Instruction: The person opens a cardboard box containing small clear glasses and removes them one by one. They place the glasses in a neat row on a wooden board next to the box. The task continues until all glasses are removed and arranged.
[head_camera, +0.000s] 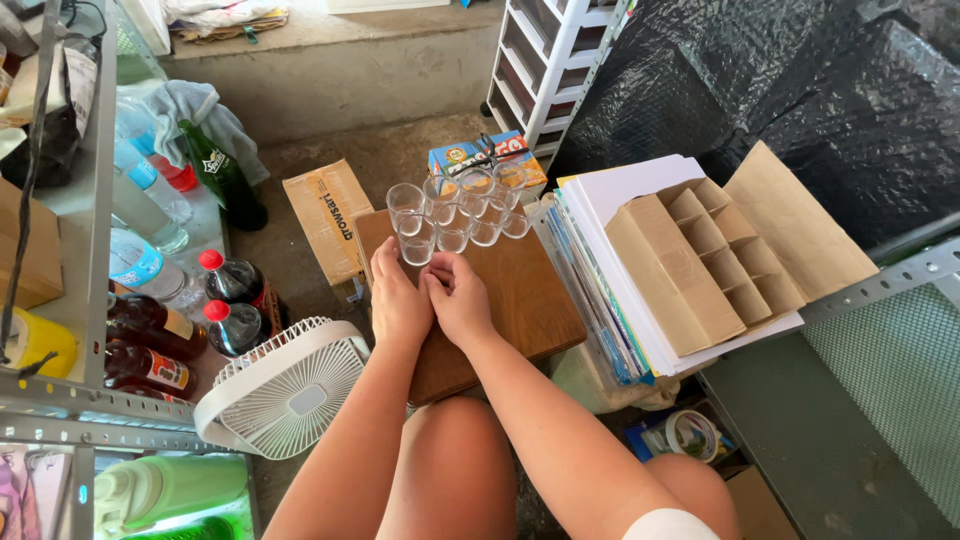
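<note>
Head view: small clear glasses stand clustered at the far end of a wooden board resting across the person's knees. About nine or ten can be counted; overlap of clear rims makes an exact count uncertain. Both hands meet at the nearest glass: left hand and right hand lie side by side, fingers narrowly curled, touching its base. A divided cardboard box, its cells all empty, sits open on a paper stack just right of the board; judged from this, the glasses are all out and grouped. Also visible: one white fan, one green bottle, two red-capped bottles, one closed carton.
</note>
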